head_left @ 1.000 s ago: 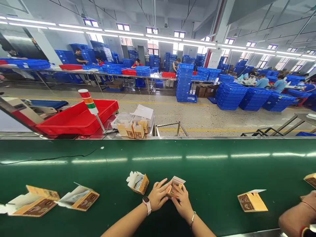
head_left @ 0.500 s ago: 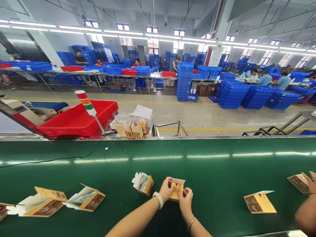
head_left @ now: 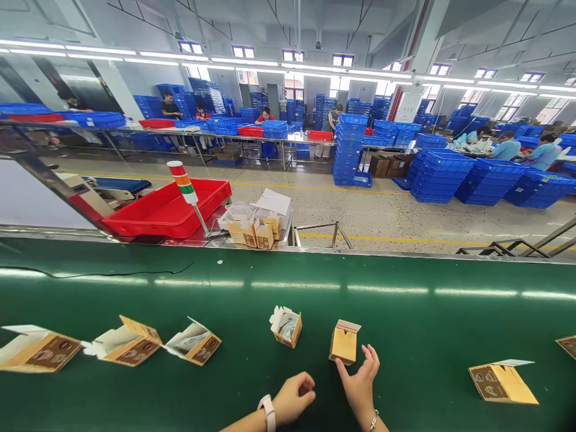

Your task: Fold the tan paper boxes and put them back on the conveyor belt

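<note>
Readable text: none
Cardboard box (head_left: 344,342) print: too small to read
Wall sign (head_left: 407,107) lettering: too small to read

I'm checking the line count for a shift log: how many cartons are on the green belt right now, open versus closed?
Cartons on the green conveyor belt:
Open cartons with white inner paper showing: 4
Closed-looking cartons: 2
Carton cut off at the right edge, state unclear: 1
Total: 7
</note>
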Available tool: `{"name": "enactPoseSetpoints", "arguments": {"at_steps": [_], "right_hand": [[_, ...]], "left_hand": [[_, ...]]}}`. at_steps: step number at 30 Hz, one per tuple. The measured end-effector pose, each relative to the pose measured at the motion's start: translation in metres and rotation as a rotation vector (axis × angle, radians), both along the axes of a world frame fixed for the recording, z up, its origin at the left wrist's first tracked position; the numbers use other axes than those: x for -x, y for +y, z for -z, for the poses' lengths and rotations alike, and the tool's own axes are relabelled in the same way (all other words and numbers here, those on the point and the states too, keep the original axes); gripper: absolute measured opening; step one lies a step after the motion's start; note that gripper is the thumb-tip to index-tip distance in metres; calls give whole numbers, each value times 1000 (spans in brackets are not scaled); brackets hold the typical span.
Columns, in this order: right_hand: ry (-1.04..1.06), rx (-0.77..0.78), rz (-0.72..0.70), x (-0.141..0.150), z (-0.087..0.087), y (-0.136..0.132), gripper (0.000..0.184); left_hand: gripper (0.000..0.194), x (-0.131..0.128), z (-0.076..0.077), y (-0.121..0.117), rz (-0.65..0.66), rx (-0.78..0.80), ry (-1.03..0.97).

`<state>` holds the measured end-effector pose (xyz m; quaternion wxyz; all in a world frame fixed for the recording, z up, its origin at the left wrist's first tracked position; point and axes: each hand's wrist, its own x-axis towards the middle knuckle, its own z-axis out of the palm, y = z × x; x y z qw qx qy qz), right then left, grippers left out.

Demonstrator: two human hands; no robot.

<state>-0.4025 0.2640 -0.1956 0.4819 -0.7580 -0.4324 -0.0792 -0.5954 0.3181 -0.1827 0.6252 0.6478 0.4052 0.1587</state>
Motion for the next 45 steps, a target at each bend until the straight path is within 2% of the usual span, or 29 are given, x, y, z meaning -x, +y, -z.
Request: {"name": "enactPoseSetpoints", "arguments": {"at_steps": [3,6,8,11,14,16,18,19,20,22,24,25,26,29,32,35,38,39,40,42,45], "right_hand": [[-122,133,96,5,-16,18,69],[-198,285,180,8,-29,34,52],[-229,396,208,6,-35,33,43],[-260,525,226,-5,-38,8,36],[-266,528,305,-19,-34,-26,35],[-289,440,395,-25,-31,-45,37],[-325,282,425,-23,-29,-56,39],[-337,202,374,-17,-27,-57,39],[-338,143,264,-8,-26,-56,37],[-307,126,-101,17,-22,-48,29],[-248,194,-444,43,-18,-34,32],[-218,230,-536,55,-17,-25,39],[-193,256,-569,64,-15,-17,47],[-143,294,-505,70,-13,4,61],[-97,318,-522,52,-12,15,49],[-29,240,-620,31,-13,20,28],[83,57,-563,21,-14,26,29],[129,1,-498,21,-15,28,32],[173,-40,-426,21,-15,30,35],[239,-74,-310,22,-15,34,42],[274,-79,-117,22,-7,38,44]], "left_hand": [[12,39,19,-7,-78,44,101],[15,58,30,-2,-171,48,139],[16,63,30,5,-197,33,132],[24,64,18,23,-256,-30,108],[50,60,-3,52,-321,-115,85],[72,52,-19,77,-296,-213,39],[91,40,-35,101,-191,-331,-20],[97,32,-42,110,-115,-379,-41],[99,24,-48,118,-40,-415,-49],[94,8,-55,123,61,-461,-34],[82,-4,-53,115,56,-518,2],[75,-7,-49,108,19,-551,23],[68,-8,-43,99,-26,-578,42],[65,-3,-25,71,-100,-631,48],[70,3,-18,58,1,-688,10],[45,-2,-27,62,146,-762,30],[13,-19,-41,72,232,-798,47],[11,-26,-43,75,223,-780,49],[19,-34,-45,78,193,-740,50],[27,-49,-46,82,93,-600,57],[10,-67,-45,89,-25,-292,96]]}}
